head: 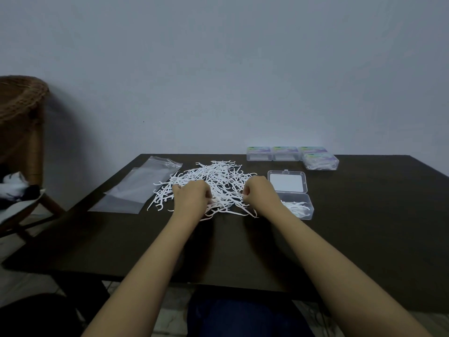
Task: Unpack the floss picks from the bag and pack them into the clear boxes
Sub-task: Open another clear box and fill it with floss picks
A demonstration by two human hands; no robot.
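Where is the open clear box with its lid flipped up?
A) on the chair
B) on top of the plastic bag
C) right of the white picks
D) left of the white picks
C: the open box lies right of the floss picks, close by the right hand.

- Fingers of left hand (192, 195) curl under its back, out of sight; grip on picks (213, 176) not determinable.
- Left side of open box (297, 206) partly covered by right hand (260, 190).
- Print on closed boxes (285, 153) too small to read.
- Left edge cuts chair (21, 113); right edge cuts table (364, 227).
- Bottom edge cuts both forearms (340, 276).
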